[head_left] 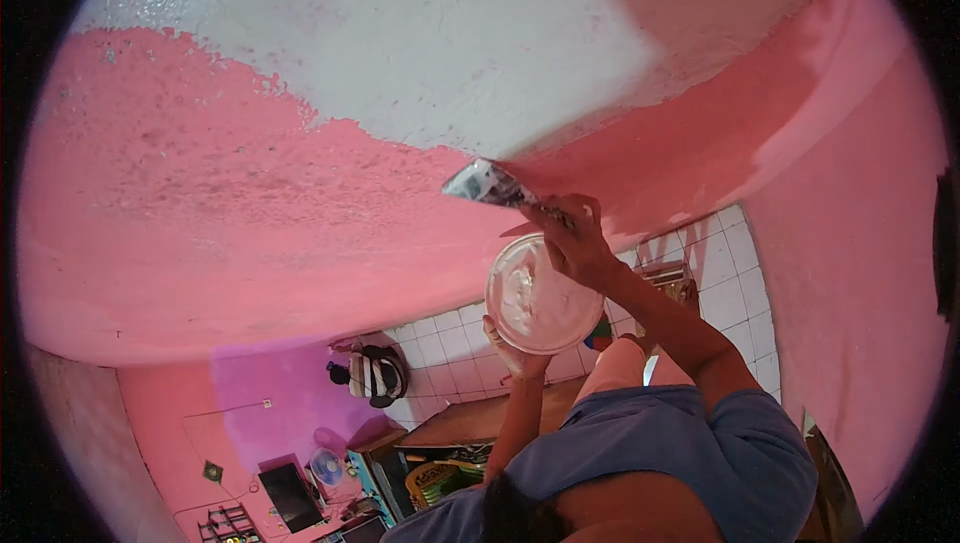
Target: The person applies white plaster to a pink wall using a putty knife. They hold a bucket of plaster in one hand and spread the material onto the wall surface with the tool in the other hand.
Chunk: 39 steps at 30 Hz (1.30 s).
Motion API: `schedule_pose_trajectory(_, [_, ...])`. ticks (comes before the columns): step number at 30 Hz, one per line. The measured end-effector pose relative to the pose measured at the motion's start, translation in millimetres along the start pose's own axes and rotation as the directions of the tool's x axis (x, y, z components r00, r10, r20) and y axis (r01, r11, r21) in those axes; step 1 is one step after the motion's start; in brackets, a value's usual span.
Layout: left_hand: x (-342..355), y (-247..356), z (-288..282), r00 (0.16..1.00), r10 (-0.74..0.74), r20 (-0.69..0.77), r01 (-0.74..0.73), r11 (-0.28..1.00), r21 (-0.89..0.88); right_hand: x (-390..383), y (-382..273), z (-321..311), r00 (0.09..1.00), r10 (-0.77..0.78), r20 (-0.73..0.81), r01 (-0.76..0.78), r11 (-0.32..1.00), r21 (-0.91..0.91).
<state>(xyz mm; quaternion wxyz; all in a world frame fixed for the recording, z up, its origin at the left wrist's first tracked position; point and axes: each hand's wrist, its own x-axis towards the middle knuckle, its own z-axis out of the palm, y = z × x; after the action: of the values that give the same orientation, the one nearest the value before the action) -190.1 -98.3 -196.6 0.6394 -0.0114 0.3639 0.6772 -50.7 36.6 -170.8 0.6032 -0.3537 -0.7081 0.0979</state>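
Observation:
My right hand (575, 233) is closed around the handle of a putty knife (487, 183), whose wide blade is smeared with pale paste. The blade is at the pink wall (330, 213), just below the edge of a whitish-grey coated area (430, 53); whether it touches cannot be made out. Below it, my left hand (518, 355) holds up a round, pale, shallow lid or pan (570, 313) from underneath, fingers at its rim. A lump of whitish paste (525, 288) lies smeared inside. My right wrist passes close over the far right side of its rim.
White floor tiles (725, 263) lie far below, with a slatted wooden piece (665, 275) by my foot. A dark striped bundle (375, 375) sits against the wall. Lower left are a wooden cabinet (480, 421), a fan (325, 465) and a dark screen (290, 496).

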Motion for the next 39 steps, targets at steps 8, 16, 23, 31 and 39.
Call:
schedule_pose_trajectory(8, [4, -5, -2, 0.994, 0.102, 0.038, -0.103, 0.993, 0.053, -14, -13, -40, 0.99, -0.038, 0.137, 0.035, 0.999, 0.026])
schedule_pose_trajectory(16, [3, -1, 2, 0.996, 0.064, 0.062, -0.065, 0.998, 0.016, 33, -7, -15, 0.984, -0.049, -0.172, 0.037, 0.996, -0.076])
schedule_pose_trajectory(23, [-2, -3, 1, 0.999, 0.048, 0.019, -0.049, 0.998, 0.032, 20, -1, 18, 0.971, 0.088, -0.222, -0.081, 0.996, 0.041])
schedule_pose_trajectory(31, [5, -6, -15, 0.994, 0.109, -0.002, -0.109, 0.993, 0.053, 8, -4, 8, 0.991, 0.032, -0.126, -0.03, 0.999, 0.015])
schedule_pose_trajectory(39, [10, -7, -16, 0.988, 0.131, 0.076, -0.13, 0.991, -0.014, 43, -19, 23, 0.919, 0.235, -0.317, -0.184, 0.966, 0.183])
